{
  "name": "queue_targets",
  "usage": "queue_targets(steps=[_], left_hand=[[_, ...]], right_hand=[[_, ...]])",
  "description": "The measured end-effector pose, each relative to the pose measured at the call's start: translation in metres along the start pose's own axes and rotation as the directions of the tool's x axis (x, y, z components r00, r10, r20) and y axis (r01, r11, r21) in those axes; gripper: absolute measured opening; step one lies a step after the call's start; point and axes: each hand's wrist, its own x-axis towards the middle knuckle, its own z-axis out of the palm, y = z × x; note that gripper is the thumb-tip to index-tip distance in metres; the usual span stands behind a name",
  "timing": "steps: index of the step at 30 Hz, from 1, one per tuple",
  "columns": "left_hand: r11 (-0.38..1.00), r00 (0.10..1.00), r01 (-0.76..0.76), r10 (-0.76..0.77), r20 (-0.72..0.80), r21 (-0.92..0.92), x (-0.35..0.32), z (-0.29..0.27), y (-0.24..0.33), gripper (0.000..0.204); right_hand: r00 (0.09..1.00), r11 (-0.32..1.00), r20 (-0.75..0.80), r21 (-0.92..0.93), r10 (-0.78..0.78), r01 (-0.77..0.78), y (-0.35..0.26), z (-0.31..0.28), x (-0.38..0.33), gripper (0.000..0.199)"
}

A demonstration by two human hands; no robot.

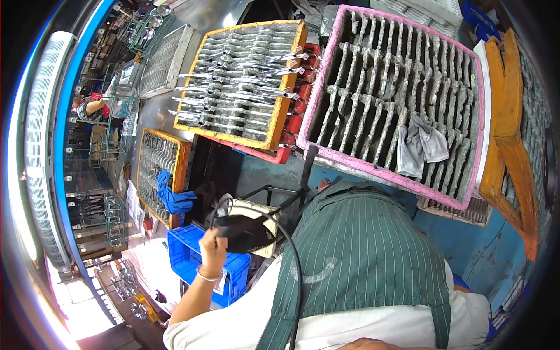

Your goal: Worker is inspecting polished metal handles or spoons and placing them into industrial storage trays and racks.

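Note:
My left hand (213, 252), with a bracelet at the wrist, is raised to the left of my striped green apron (361, 251). Its fingers are closed on the edge of a black pouch-like thing (248, 233), whose exact kind I cannot make out. A black cable (294, 251) arcs from beside this thing and runs down across my front. At the bottom edge shows a strip of skin (373, 345), perhaps part of my right hand; no fingers can be made out.
An orange-framed rack (284, 116) holds shiny metal parts. Grey gloves (421, 146) lie on a pink-framed slotted rack (373, 165). A blue cloth (175, 195) hangs on a smaller orange-framed rack (179, 169), near a blue crate (236, 280). Another person's arm (95, 107) shows far left.

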Motion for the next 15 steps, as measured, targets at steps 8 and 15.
queue_targets(steps=[8, 15], left_hand=[[0.993, 0.97, 0.111, -0.119, 0.213, 0.05, -0.089, 0.044, -0.004, 0.015], [0.996, 0.955, 0.029, -0.053, 0.293, 0.086, -0.086, 0.061, -0.054, 0.015]], right_hand=[[0.998, 0.999, 0.056, -0.052, -0.006, 0.009, 0.02, 0.031, -0.021, 0.015], [0.993, 0.998, 0.114, -0.063, 0.026, -0.019, 0.027, 0.064, -0.054, 0.015]])
